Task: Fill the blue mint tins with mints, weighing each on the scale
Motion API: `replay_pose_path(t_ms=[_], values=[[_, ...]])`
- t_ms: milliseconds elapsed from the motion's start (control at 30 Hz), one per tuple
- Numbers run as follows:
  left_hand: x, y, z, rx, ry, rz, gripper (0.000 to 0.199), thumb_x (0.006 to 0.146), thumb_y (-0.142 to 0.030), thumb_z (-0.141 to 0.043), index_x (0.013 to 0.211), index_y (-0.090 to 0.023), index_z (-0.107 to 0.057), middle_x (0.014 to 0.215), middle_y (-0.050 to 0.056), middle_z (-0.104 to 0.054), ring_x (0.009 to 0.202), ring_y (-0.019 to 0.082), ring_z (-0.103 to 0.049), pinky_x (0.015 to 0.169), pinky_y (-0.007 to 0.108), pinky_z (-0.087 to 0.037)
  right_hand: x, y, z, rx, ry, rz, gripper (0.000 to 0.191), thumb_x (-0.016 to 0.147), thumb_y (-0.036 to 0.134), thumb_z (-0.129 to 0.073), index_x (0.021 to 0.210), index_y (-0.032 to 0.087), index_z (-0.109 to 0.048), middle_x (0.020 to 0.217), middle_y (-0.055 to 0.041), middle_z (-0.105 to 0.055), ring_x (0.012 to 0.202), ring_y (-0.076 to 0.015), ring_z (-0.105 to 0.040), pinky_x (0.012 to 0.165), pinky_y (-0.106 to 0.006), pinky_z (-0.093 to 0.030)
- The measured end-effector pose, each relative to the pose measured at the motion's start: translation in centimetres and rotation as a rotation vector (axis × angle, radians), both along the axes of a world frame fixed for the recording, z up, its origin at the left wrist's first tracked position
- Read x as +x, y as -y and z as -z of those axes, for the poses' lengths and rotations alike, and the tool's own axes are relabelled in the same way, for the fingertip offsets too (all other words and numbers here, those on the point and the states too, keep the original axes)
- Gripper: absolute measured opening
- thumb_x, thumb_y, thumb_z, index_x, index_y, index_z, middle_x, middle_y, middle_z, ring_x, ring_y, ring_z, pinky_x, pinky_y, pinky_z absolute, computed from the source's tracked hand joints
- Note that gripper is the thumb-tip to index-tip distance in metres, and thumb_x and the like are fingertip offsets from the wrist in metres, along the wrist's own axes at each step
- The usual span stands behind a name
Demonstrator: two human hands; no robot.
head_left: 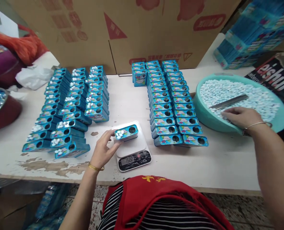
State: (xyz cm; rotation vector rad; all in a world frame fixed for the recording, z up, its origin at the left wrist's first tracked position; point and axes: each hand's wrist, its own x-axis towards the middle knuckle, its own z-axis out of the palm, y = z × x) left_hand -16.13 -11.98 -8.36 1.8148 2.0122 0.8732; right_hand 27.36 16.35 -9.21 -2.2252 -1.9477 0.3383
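A blue candy tin (126,133) with several white candies on its top stands on a small white kitchen scale (135,145), whose display shows digits that look like 1522. Thumb and fingers of my left hand (105,148) close around the tin's left end. At the right, my right hand (242,119) reaches over the rim of a turquoise basin (203,113) full of pale blue and white candies (254,95). Its fingers are bent together at the candies, and what they hold is hidden. Just beyond them a metal scoop (229,102) lies on the candies.
Rows of blue tins topped with candies (71,111) stand left of the scale. More tins (166,105) stand in rows to its right. A large cardboard box (122,35) closes off the back. Wrapped stacks (252,35) sit back right; a dark red bowl (5,111) is far left.
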Motion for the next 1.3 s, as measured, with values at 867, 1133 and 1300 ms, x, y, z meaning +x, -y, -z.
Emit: replay_pose_path(t_ms=[867,1133,1300], values=[[-1.3,2.2,0.4,0.028,0.043,-0.125,0.033,0.086,-0.044,-0.054,0.106,-0.019,-0.06,0.095,0.006,-0.067,0.078,0.015,-0.06,0.067,0.026,-0.052,-21.4,12.1,-10.0,-0.109,-0.733,-0.916,0.011,0.081,0.023,-0.057,0.086,0.017,-0.065,0.078,-0.0033,-0.063,0.071,-0.0134,-0.055,0.067,-0.028,-0.043],[-1.7,4.6,1.3,0.014,0.073,-0.165,0.028,0.087,-0.04,-0.053,0.105,-0.019,-0.06,0.097,0.006,-0.066,0.082,0.015,-0.061,0.074,0.028,-0.05,-26.8,14.3,-9.2,-0.21,-0.217,-1.212,0.022,0.086,0.01,-0.045,0.096,0.011,-0.064,0.092,-0.0103,-0.061,0.082,-0.016,-0.052,0.073,-0.027,-0.037],[-1.8,4.6,1.7,-0.002,0.099,-0.163,0.027,0.088,-0.041,-0.051,0.103,-0.019,-0.06,0.099,0.006,-0.065,0.085,0.016,-0.06,0.076,0.029,-0.05,-27.4,14.9,-9.1,-0.177,-0.101,-1.243,0.023,0.085,0.007,-0.044,0.099,0.011,-0.062,0.095,-0.0115,-0.059,0.078,-0.0155,-0.05,0.068,-0.027,-0.036]])
